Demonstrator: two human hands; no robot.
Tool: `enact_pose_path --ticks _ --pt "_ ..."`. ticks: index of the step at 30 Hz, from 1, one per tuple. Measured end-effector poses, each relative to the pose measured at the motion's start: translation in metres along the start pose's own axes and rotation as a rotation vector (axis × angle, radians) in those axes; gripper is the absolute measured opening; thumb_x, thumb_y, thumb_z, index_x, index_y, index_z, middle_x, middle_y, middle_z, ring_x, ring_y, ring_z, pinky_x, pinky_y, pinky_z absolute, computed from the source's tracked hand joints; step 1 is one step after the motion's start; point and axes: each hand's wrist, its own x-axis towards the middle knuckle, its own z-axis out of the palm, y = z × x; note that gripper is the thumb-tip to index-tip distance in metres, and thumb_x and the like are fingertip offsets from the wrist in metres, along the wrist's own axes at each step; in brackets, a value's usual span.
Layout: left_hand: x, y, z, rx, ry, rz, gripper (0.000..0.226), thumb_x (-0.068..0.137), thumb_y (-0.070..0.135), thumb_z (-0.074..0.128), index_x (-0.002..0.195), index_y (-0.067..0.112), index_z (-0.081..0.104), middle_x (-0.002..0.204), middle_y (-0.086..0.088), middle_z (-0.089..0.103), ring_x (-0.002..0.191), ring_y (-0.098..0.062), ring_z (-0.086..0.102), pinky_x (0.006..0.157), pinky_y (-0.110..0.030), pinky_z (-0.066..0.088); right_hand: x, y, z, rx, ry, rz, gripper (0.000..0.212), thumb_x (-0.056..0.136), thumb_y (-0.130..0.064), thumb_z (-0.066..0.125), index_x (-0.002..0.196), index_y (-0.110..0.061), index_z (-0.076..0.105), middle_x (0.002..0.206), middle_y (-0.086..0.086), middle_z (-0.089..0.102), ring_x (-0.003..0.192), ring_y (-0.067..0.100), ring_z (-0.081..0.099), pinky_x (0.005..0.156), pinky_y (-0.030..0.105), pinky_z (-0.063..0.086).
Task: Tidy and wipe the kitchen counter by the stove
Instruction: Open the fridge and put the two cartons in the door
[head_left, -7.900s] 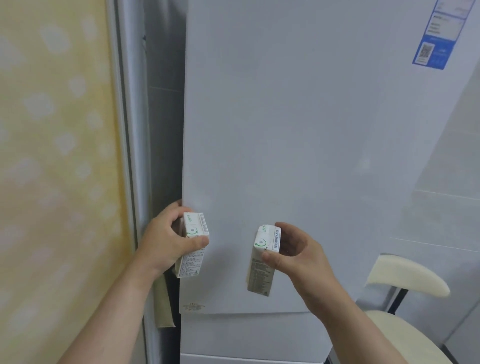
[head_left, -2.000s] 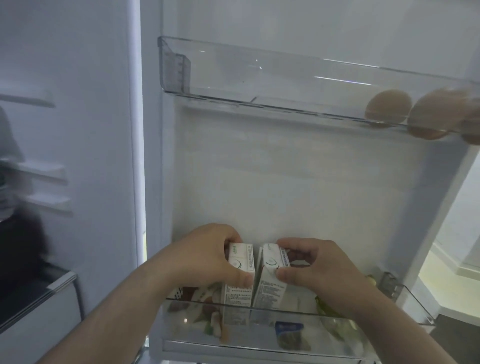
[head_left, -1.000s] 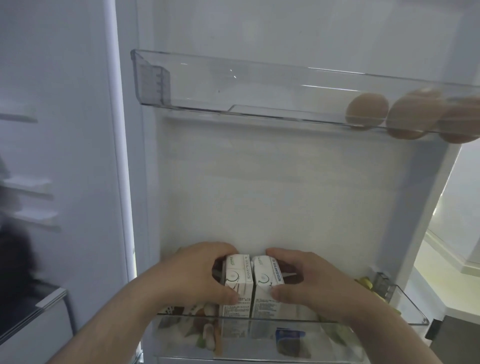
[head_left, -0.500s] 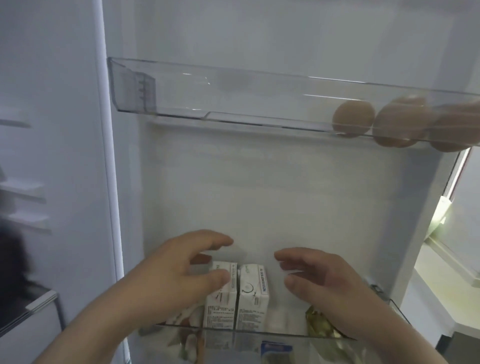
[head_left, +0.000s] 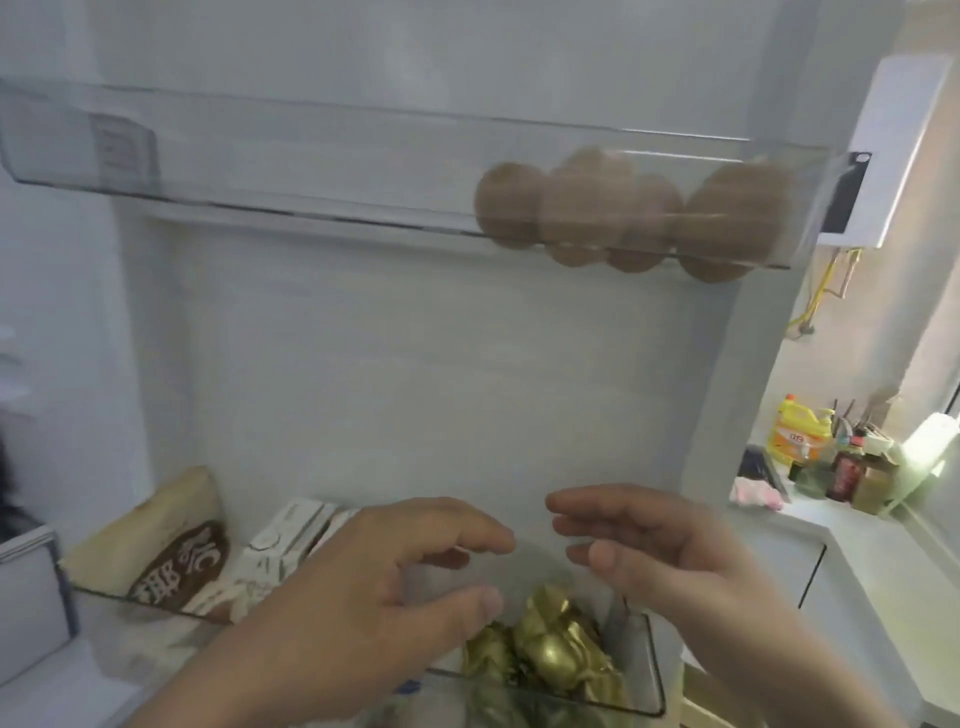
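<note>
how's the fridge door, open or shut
Open: the fridge door shows its inner side, eggs in the upper shelf, cartons in the lower shelf.

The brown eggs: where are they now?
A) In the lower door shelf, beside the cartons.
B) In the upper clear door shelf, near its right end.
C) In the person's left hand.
B: the eggs sit behind the clear wall of the upper door shelf, near its right end; the left hand below holds nothing.

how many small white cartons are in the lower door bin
2. The first carton stands beside the brown bag; the second carton is just right of it, mostly hidden by the left hand. Others could be hidden too.
</note>
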Motion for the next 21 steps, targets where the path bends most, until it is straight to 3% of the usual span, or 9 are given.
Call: enact_pose_path --ticks 2,6,10,12,15,18,21 --pt "0.005 0.014 0.026 -0.001 0.004 -0.044 0.036 0.071 0.061 0.064 0.106 0.055 0.064 0.113 0.028 0.064 0.107 0.002 0.062 0.092 -0.031 0.054 -0.008 -0.002 -0.022 0.041 -0.068 -0.019 0.06 0.053 -0.057 0.087 0.103 -0.026 0.077 0.106 0.009 0.074 0.104 0.022 0.069 0.091 0.044 0.055" --pt "0.01 0.036 0.071 0.066 0.041 -0.121 0.038 0.068 0.059 0.059 0.106 0.056 0.06 0.106 0.028 0.066 0.1 0.004 0.063 0.086 -0.02 0.052 -0.019 -0.001 -0.057 0.043 -0.083 -0.087 0.027 0.072 -0.028 0.077 0.099 -0.023 0.077 0.102 0.009 0.075 0.097 0.023 0.071 0.088 0.041 0.057" --pt "0.003 0.047 0.105 0.238 0.075 -0.189 0.024 0.07 0.06 0.056 0.094 0.067 0.058 0.104 0.032 0.062 0.099 0.008 0.059 0.079 -0.012 0.048 -0.024 0.005 -0.088 0.029 0.007 -0.177 0.023 0.077 -0.017 0.065 0.094 -0.028 0.077 0.096 0.007 0.076 0.09 0.022 0.071 0.083 0.04 0.056" --pt "-0.002 0.05 0.117 0.27 0.103 -0.223 0.022 0.071 0.062 0.055 0.091 0.06 0.062 0.102 0.03 0.063 0.099 0.007 0.059 0.081 -0.012 0.046 -0.025 0.011 -0.099 0.028 0.01 -0.205 0.016 0.083 -0.018 0.074 0.093 -0.031 0.077 0.094 0.007 0.075 0.089 0.026 0.07 0.082 0.047 0.054" --pt "-0.008 0.05 0.13 0.372 0.124 -0.249 0.035 0.071 0.06 0.054 0.104 0.049 0.059 0.1 0.026 0.064 0.095 0.005 0.059 0.082 -0.016 0.046 -0.023 0.02 -0.111 -0.035 0.03 -0.204 0.024 0.084 -0.012 0.07 0.096 -0.032 0.076 0.092 0.006 0.073 0.086 0.027 0.069 0.075 0.057 0.055" --pt "-0.012 0.053 0.139 0.435 0.171 -0.242 0.037 0.071 0.057 0.057 0.105 0.044 0.06 0.095 0.021 0.065 0.088 0.004 0.06 0.077 -0.016 0.046 -0.022 0.026 -0.112 -0.063 0.081 -0.268 0.024 0.087 -0.008 0.07 0.098 -0.029 0.074 0.096 0.001 0.069 0.088 0.017 0.067 0.077 0.046 0.058" --pt "-0.016 0.055 0.143 0.409 0.242 -0.27 0.026 0.066 0.058 0.061 0.088 0.046 0.067 0.091 0.022 0.066 0.084 0.0 0.062 0.071 -0.016 0.048 -0.017 0.03 -0.104 -0.119 0.207 -0.332 0.031 0.086 -0.006 0.07 0.107 -0.028 0.066 0.11 -0.005 0.062 0.101 0.01 0.062 0.086 0.029 0.056"
